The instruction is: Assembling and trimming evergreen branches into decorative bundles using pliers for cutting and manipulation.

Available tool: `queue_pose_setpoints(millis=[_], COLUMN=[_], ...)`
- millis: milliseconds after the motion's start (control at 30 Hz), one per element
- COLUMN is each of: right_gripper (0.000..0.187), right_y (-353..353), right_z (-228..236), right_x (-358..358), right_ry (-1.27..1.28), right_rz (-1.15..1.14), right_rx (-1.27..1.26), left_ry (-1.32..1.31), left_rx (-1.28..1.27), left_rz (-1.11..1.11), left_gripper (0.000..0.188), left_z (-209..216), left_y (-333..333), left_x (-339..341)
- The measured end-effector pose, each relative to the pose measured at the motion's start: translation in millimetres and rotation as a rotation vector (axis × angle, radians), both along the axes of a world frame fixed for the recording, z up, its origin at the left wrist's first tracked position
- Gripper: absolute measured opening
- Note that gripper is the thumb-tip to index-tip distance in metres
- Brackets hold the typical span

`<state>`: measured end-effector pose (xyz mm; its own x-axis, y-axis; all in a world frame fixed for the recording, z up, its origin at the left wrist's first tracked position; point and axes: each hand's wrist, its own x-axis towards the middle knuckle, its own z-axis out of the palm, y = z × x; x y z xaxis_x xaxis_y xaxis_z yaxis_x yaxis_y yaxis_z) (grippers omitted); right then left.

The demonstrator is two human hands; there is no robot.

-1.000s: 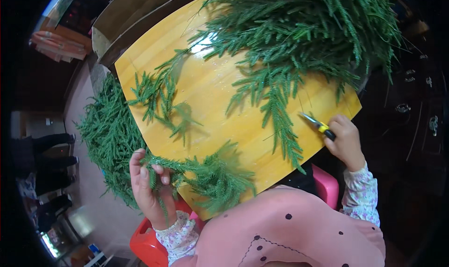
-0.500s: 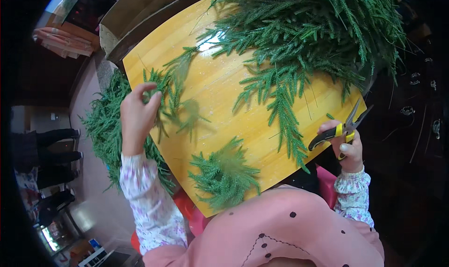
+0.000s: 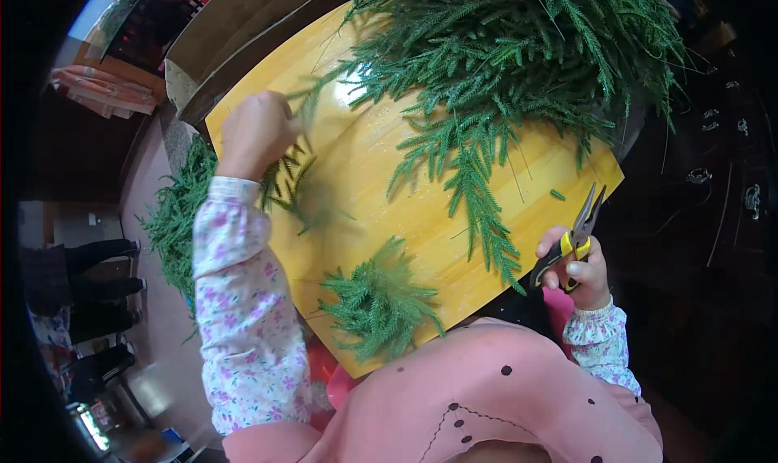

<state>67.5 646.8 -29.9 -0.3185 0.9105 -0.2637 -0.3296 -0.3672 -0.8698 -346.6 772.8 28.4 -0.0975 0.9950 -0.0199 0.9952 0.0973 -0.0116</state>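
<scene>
My left hand is closed at the far left of the yellow tabletop, its fingers curled round a green artificial pine branch. Blurred needles of that branch stick out below and beyond the fist, and its gripped part is hidden. At the table's right edge, my right hand holds needle-nose pliers with black and yellow handles. Their jaws point away from me, slightly apart. A small bunch of pine sprigs lies on the tabletop close to my body.
A large heap of pine branches covers the far right of the table, one long branch trailing toward me. More greenery sits beside the table's left side. A cut bit of green lies near the pliers. A cardboard box stands beyond the far left edge.
My left hand has moved away from me and closed on the branch, which has shifted with it. The pliers in my right hand have tilted more upright, and their jaws have come closer together.
</scene>
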Motion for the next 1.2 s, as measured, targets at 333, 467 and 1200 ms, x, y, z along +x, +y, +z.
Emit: queue_pose_setpoints(millis=[333,467,1200], right_gripper=[0.051,0.048,0.018], right_y=[-14,-29,-9], right_z=[7,8,49], right_x=[22,43,24], right_ry=[0.112,0.178,-0.768], right_rz=[0.043,0.044,0.033], right_rx=[0.003,0.022,1.023], left_ry=[-0.840,-1.081,-1.188], left_rx=[-0.058,-0.259,0.568], left_rz=[-0.074,-0.013,0.117], left_gripper=[0.017,0.027,0.049], left_z=[78,13,23], left_y=[-46,-56,-202], left_x=[102,152,227])
